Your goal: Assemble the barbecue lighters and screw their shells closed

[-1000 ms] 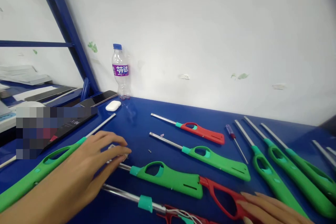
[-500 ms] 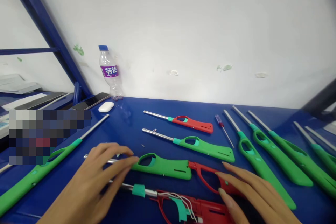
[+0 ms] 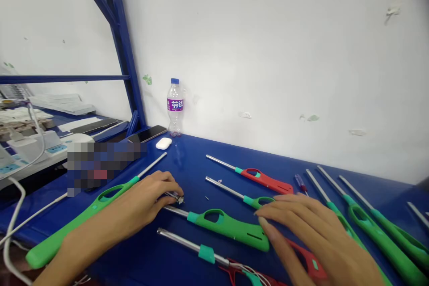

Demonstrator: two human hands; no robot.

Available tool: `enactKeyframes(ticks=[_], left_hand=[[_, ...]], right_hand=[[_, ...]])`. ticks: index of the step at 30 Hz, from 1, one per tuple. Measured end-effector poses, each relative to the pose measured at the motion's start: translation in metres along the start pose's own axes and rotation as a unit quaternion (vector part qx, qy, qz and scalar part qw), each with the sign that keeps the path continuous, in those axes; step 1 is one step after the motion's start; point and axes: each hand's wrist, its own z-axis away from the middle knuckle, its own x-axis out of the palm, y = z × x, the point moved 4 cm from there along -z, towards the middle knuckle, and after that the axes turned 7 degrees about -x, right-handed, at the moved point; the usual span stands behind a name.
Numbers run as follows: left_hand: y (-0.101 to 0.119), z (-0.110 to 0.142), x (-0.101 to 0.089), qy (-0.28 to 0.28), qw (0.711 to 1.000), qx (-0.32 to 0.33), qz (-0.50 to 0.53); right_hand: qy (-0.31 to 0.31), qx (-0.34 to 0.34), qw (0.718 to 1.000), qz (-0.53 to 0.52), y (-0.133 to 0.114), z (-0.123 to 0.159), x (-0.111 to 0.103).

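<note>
My left hand (image 3: 152, 199) has its fingers and thumb closed around a small cluster of metal bits, probably screws (image 3: 179, 198), low over the blue table. Just below lies a green gas lighter (image 3: 231, 228) with a metal barrel. Fingers stretched and apart, my right hand (image 3: 301, 228) hovers by that lighter's butt end and partly hides a red casing half (image 3: 310, 259). Nearer me is an opened red lighter (image 3: 234, 268) with white wires, a teal collar (image 3: 206, 254) and a bare barrel. Another green lighter (image 3: 261, 202) is partly covered by my right fingers.
A red lighter (image 3: 268, 181) lies farther back, with a screwdriver (image 3: 300, 183) beside it. Several green lighters (image 3: 375, 232) lie at right, one (image 3: 97, 205) at left. A bottle (image 3: 175, 111), white case (image 3: 164, 143) and phone (image 3: 149, 133) are near the wall. A tiny screw (image 3: 207, 198) lies mid-table.
The view has swung left. My left hand has moved off the green lighter's barrel to the small metal bits. My right hand has shifted from the red casing half toward the green lighters' butt ends.
</note>
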Motion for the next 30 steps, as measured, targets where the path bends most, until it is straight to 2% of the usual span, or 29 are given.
enactKeyframes(ticks=[2,4,6,8,12,14,15,17,19,21,23,26,30], left_hand=[[0.003,-0.003,-0.004,0.003,0.999,-0.012,0.045],[0.006,-0.005,-0.01,0.029,0.994,-0.032,0.102],[0.013,-0.005,-0.015,0.059,0.981,-0.054,0.176],[0.025,-0.004,-0.015,0.066,0.963,-0.061,0.255],[0.06,0.003,-0.002,0.02,0.932,-0.047,0.359],[0.077,0.005,0.005,-0.009,0.918,-0.044,0.395],[0.084,0.004,0.007,-0.01,0.92,-0.037,0.39],[0.094,-0.001,0.006,0.026,0.946,-0.016,0.322],[0.096,-0.014,0.002,0.097,0.973,0.005,0.208],[0.09,-0.035,0.001,0.13,0.982,0.011,0.139],[0.08,-0.06,0.007,0.095,0.992,0.023,0.083],[0.063,-0.093,0.023,-0.014,0.999,0.034,0.022],[0.047,-0.116,0.04,-0.106,0.994,0.003,-0.013]], right_hand=[[-0.024,-0.006,1.0,-0.017,-0.006,-0.014,0.006],[-0.049,0.01,0.998,-0.043,-0.009,-0.02,0.017],[-0.073,0.041,0.994,-0.065,-0.011,-0.021,0.028],[-0.082,0.087,0.988,-0.094,-0.013,-0.023,0.037],[-0.08,0.177,0.963,-0.187,-0.022,-0.028,0.05],[-0.097,0.196,0.947,-0.237,-0.027,-0.029,0.055],[-0.106,0.198,0.94,-0.257,-0.029,-0.029,0.057],[-0.09,0.198,0.939,-0.266,-0.024,-0.029,0.053],[-0.028,0.22,0.95,-0.222,-0.01,-0.027,0.041],[0.033,0.258,0.953,-0.157,0.007,-0.022,0.025],[0.055,0.292,0.947,-0.12,0.023,-0.015,0.01],[0.056,0.317,0.94,-0.117,0.037,-0.008,-0.004],[0.045,0.34,0.927,-0.152,0.044,-0.004,-0.006]])
